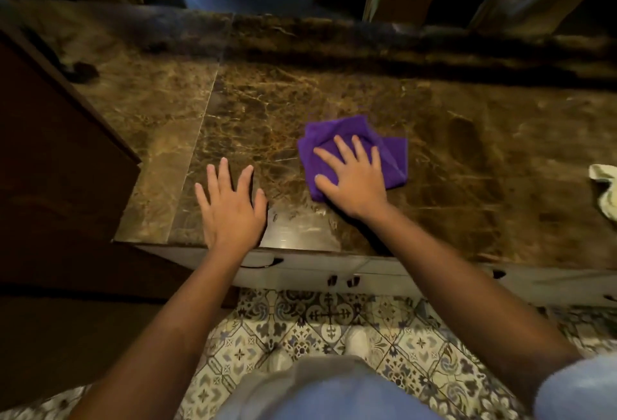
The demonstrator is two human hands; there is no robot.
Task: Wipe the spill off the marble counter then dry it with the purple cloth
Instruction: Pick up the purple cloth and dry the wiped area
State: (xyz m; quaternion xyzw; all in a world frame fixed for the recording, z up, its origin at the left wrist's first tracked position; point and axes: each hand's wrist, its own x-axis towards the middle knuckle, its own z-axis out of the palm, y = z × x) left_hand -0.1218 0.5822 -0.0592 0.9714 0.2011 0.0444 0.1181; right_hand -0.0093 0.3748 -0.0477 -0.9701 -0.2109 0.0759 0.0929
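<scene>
A folded purple cloth [394, 156] lies on the brown marble counter [467, 169], a little right of centre. My right hand [354, 179] rests flat on top of the cloth with fingers spread, pressing it onto the stone. My left hand [232, 206] lies flat and empty on the bare counter near its front edge, fingers apart, about a hand's width left of the cloth. No liquid spill stands out on the shiny surface.
A pale crumpled cloth [606, 192] lies at the counter's right edge. A dark wooden cabinet [50, 169] rises at the left. A small dark object [81, 72] sits at the back left. Patterned floor tiles [300, 326] show below the counter front.
</scene>
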